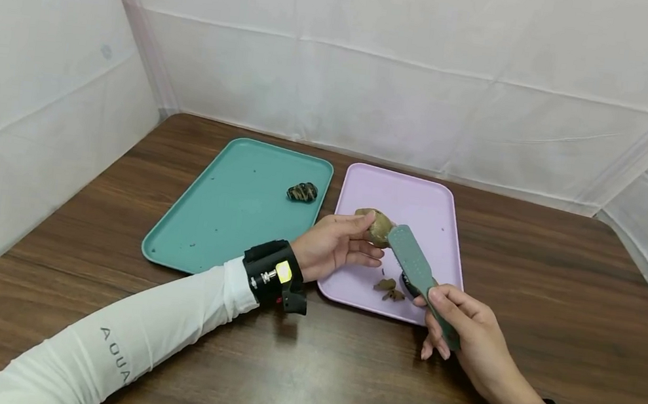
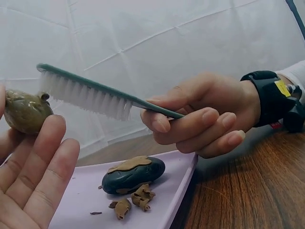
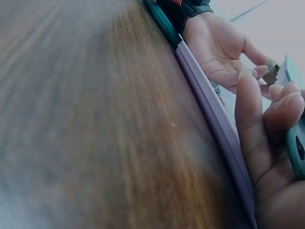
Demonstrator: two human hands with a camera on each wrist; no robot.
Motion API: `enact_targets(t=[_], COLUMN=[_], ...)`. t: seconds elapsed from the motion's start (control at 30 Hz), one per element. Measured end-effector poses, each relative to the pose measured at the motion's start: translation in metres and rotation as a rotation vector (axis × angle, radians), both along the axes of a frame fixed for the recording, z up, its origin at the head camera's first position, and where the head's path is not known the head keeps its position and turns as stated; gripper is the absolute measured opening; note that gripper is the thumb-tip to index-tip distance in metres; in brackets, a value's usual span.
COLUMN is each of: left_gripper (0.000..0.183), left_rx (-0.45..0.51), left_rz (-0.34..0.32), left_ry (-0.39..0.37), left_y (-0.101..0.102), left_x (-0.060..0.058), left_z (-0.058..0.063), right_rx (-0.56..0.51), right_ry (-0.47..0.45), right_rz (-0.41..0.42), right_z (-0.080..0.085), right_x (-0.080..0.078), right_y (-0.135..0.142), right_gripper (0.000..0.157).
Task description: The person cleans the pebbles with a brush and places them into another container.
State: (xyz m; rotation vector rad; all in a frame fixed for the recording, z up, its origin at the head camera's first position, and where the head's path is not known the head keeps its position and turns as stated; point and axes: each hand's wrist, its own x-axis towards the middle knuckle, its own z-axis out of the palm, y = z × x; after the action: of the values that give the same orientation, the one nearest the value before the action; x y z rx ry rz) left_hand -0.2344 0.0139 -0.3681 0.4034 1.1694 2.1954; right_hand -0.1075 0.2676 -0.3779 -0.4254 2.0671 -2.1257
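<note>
My left hand [image 1: 336, 246] holds an olive-brown stone [image 1: 381, 230] between thumb and fingers, over the purple tray [image 1: 404, 194]. In the left wrist view a small dark crumb sits on the stone, right by the bristle tips. My right hand [image 1: 478, 342] pinches the handle of a green brush [image 1: 411, 254] with white bristles [image 2: 86, 98]. The brush head reaches up to the stone's right side. Below on the purple tray lies a dark oval stone [image 2: 125, 181] with tan clay stuck to it. Curled scraps of tan clay [image 2: 142, 197] lie beside it.
A teal tray [image 1: 228, 212] stands to the left, with a dark striped stone [image 1: 302, 192] and a few specks on it. Both trays rest on a brown wooden table [image 1: 540, 284]. White sheeting [image 1: 371, 88] hangs behind and at the sides.
</note>
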Motion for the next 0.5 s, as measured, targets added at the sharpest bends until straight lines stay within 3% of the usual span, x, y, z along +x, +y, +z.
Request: enact_targets(t=[0.2, 0.5], left_gripper=[0.035, 0.039], left_rx=[0.022, -0.022], left_rz=[-0.011, -0.016], left_ry=[0.03, 0.077], left_y=[-0.0017, 0.0015], left_x=[0.0005, 0.0008], left_z=[-0.0014, -0.0008], right_rx=[0.0, -0.117], right_ry=[-0.011, 0.008], right_rz=[-0.007, 0.0], right_z=[-0.0004, -0.0018], right_x=[0.0009, 0.0003], right_y=[0.0007, 0.0043], right_gripper=[0.031, 0.036])
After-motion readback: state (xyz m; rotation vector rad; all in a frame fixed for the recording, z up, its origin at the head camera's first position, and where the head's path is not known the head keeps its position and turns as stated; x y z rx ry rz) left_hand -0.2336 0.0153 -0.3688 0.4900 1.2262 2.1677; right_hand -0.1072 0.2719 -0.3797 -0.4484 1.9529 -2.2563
